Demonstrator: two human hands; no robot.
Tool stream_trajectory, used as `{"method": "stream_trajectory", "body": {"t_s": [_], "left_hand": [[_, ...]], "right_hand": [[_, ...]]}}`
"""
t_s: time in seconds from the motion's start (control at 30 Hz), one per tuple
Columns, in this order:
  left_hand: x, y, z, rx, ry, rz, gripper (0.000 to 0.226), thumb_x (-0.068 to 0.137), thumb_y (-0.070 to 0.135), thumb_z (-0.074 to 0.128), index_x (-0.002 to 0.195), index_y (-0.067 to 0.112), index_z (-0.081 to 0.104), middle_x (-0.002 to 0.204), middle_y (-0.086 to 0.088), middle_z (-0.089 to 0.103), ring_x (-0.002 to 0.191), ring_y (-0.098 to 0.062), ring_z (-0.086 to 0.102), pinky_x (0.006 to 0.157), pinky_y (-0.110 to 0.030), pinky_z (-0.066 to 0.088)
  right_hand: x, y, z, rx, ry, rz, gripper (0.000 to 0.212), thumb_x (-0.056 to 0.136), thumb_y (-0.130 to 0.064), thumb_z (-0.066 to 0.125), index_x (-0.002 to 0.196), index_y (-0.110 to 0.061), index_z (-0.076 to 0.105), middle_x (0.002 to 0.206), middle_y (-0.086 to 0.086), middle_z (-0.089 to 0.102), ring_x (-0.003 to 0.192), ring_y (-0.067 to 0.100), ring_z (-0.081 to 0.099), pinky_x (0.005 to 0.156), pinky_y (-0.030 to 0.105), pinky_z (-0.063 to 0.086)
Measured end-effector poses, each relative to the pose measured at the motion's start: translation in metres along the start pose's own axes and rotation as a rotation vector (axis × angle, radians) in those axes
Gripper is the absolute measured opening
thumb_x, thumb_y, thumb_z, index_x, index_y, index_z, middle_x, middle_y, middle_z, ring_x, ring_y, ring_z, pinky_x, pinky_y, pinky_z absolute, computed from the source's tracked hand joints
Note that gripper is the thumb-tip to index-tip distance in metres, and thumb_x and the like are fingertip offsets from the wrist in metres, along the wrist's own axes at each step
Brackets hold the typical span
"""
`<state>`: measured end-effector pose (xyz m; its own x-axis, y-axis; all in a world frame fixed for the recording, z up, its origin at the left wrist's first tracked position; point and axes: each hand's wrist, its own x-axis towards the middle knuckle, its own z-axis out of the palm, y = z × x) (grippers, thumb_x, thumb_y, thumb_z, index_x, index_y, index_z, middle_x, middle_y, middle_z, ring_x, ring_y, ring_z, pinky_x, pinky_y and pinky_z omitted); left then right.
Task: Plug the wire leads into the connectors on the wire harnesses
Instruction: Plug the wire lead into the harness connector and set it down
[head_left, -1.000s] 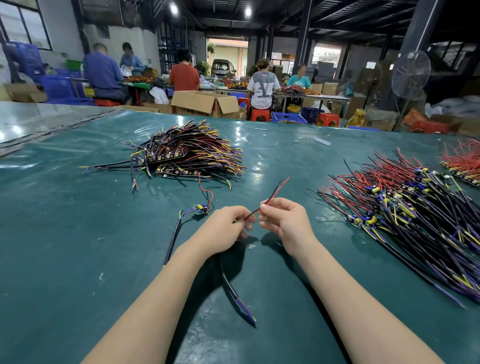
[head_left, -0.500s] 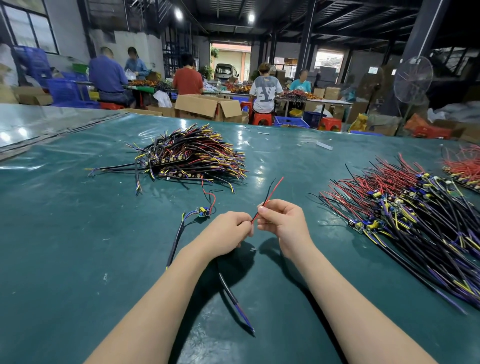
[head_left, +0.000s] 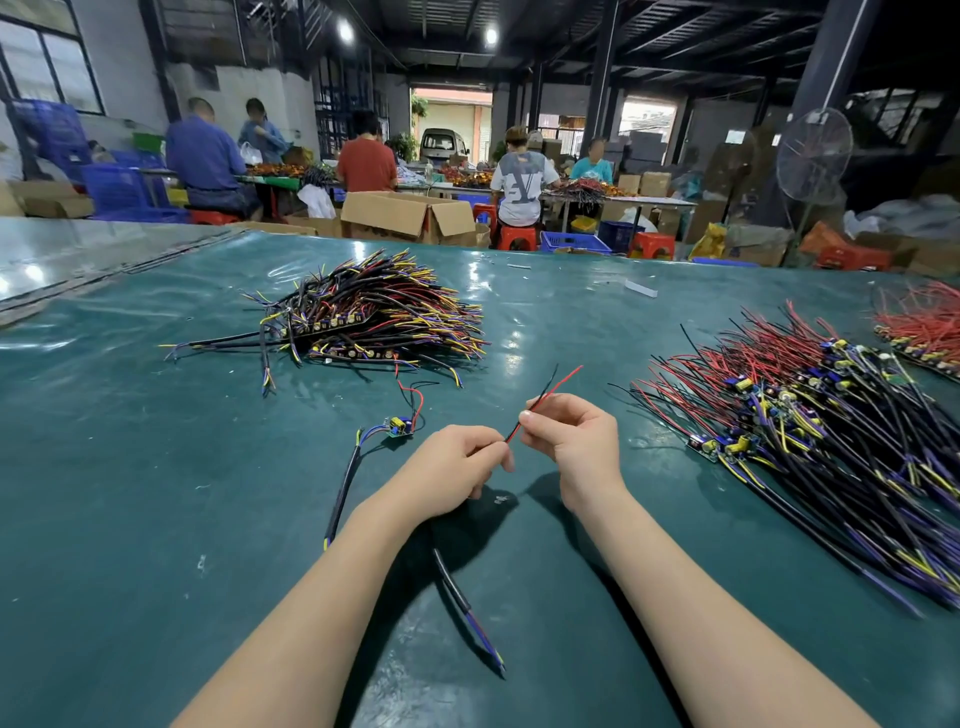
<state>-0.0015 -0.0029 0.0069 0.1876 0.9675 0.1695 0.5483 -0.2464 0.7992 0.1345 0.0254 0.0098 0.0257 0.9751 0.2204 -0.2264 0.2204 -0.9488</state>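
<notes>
On the left hand, curled fingers hide the low end of the red and black wire leads. A black cable goes out of sight under those same fingers. Far to the right of the right hand and its fingers, the big harness pile runs off the picture's edge.

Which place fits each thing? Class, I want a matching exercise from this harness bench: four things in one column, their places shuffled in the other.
Things
1. red and black leads
2. lone harness with circuit board
3. yellow-tipped harness pile
4. black cable

Places
A. far side of the table, left of centre
B. pinched in the right hand
C. trails from the left hand toward the camera
D. flat on the table, left of the left hand

Pairs: 1-B, 2-D, 3-A, 4-C
</notes>
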Motion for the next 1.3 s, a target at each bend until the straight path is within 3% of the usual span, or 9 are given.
{"method": "stream_trajectory", "body": {"t_s": [0.2,0.37,0.6,0.7,0.9,1.0,1.17,1.3], "left_hand": [[0.0,-0.003,-0.002,-0.009,-0.066,-0.002,0.03,0.09,0.018,0.049,0.062,0.026,0.058,0.043,0.008,0.043,0.045,-0.008,0.046,0.062,-0.027,0.037],[-0.002,-0.002,-0.003,-0.014,-0.134,-0.016,0.021,0.075,0.036,0.044,0.062,0.025,0.056,0.041,0.01,0.044,0.044,-0.006,0.046,0.06,-0.026,0.033],[-0.002,-0.003,-0.004,-0.026,-0.161,-0.01,0.024,0.085,0.03,0.048,0.063,0.025,0.056,0.042,0.011,0.045,0.045,-0.005,0.047,0.062,-0.025,0.035],[-0.002,-0.002,-0.003,-0.044,-0.157,-0.013,0.019,0.074,0.035,0.043,0.063,0.026,0.057,0.043,0.012,0.047,0.048,-0.005,0.047,0.066,-0.026,0.036],[-0.001,-0.003,-0.001,-0.079,-0.171,-0.035,0.018,0.074,0.031,0.046,0.064,0.024,0.059,0.042,0.01,0.047,0.048,-0.008,0.047,0.069,-0.028,0.036],[0.0,-0.003,-0.001,-0.113,-0.159,-0.035,0.021,0.083,0.013,0.047,0.075,0.026,0.061,0.05,0.012,0.053,0.055,-0.007,0.051,0.066,-0.023,0.04],[0.0,-0.007,-0.003,-0.129,-0.098,-0.034,0.043,0.082,-0.007,0.042,0.082,0.032,0.062,0.079,0.006,0.063,0.085,-0.015,0.065,0.09,-0.03,0.046],[0.0,-0.008,-0.002,-0.167,-0.124,-0.044,0.033,0.087,-0.007,0.047,0.09,0.025,0.055,0.084,0.004,0.065,0.081,-0.016,0.066,0.098,-0.038,0.047]], "right_hand": [[0.004,-0.001,-0.005,0.084,0.108,-0.022,0.025,0.077,0.015,0.061,0.065,-0.007,0.06,0.045,-0.01,0.057,0.047,0.0,0.055,0.052,0.014,0.051],[0.01,-0.002,-0.013,0.13,0.222,-0.052,0.028,0.078,0.016,0.06,0.064,-0.008,0.058,0.044,-0.011,0.057,0.048,0.002,0.055,0.052,0.014,0.051],[0.013,-0.005,-0.016,0.214,0.221,0.006,0.022,0.087,0.006,0.054,0.069,-0.005,0.059,0.042,-0.008,0.054,0.039,0.003,0.051,0.047,0.018,0.053],[0.016,-0.009,-0.02,0.251,0.22,0.049,0.027,0.091,0.002,0.049,0.066,-0.005,0.057,0.041,-0.006,0.051,0.036,0.003,0.046,0.044,0.019,0.051],[0.017,-0.011,-0.024,0.034,0.213,-0.005,0.032,0.092,0.0,0.046,0.062,-0.008,0.055,0.054,0.004,0.042,0.032,0.002,0.037,0.037,0.018,0.046],[0.019,-0.012,-0.027,0.0,0.234,-0.022,0.032,0.092,-0.002,0.045,0.062,-0.009,0.051,0.055,0.005,0.038,0.03,0.002,0.035,0.036,0.018,0.045],[0.02,-0.013,-0.034,0.15,0.302,0.021,0.033,0.095,-0.006,0.043,0.063,-0.009,0.049,0.038,-0.007,0.042,0.029,0.001,0.035,0.034,0.016,0.043],[0.021,-0.014,-0.033,0.219,0.308,0.045,0.033,0.097,-0.008,0.044,0.064,-0.008,0.049,0.034,-0.006,0.046,0.028,0.002,0.038,0.033,0.014,0.04]]}}
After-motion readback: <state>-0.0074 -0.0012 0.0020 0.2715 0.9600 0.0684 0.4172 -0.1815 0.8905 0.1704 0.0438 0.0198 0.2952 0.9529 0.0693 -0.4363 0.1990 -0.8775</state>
